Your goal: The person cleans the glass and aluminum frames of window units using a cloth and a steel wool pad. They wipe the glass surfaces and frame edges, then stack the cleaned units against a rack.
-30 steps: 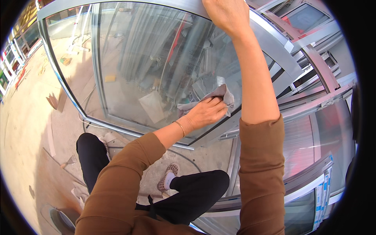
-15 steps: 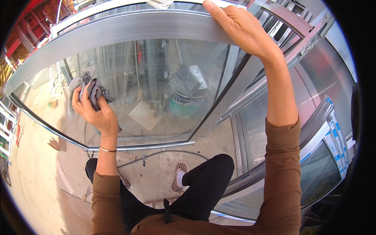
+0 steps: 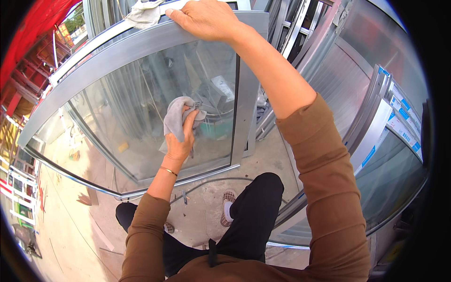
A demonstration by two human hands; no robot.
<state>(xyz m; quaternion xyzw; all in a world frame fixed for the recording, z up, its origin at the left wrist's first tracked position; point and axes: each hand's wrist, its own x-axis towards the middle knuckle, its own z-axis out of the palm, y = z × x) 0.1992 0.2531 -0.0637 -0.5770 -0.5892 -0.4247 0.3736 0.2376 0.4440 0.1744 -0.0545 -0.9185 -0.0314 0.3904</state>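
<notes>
Glass [image 3: 141,117] in a grey metal frame [image 3: 141,44] stands upright in front of the person, and both hands are on it. The left hand [image 3: 181,141] is flat against the pane with a grey cloth [image 3: 174,117] bunched under it; the thumb and fingers [image 3: 190,120] are curled over the upper folds, pinching the cloth against the glass. The right hand [image 3: 206,19] lies over the top rail of the frame, fingers close together and bent over the far edge, the thumb hidden from view.

The cloth looks soft and light. It folds wherever the fingers press, so a loose corner hangs down below the palm and could drag or slip free; gathering more of it under the fingertips would likely give a firmer hold. The pane probably behaves in the opposite way: stiff, smooth, slippery under the cloth and breakable, so pressure is best kept flat and even, not pushed from one fingertip. The framed panel seems heavy and awkward, and the metal rail under the right fingers is the sensible place to steady it, since the bare glass offers no grip.

A second pale rag [image 3: 143,11] sits on the rail just beyond the right fingertips, apart from them. Below the left wrist the frame's lower edge meets a concrete floor [image 3: 202,216], near the person's shoes.
</notes>
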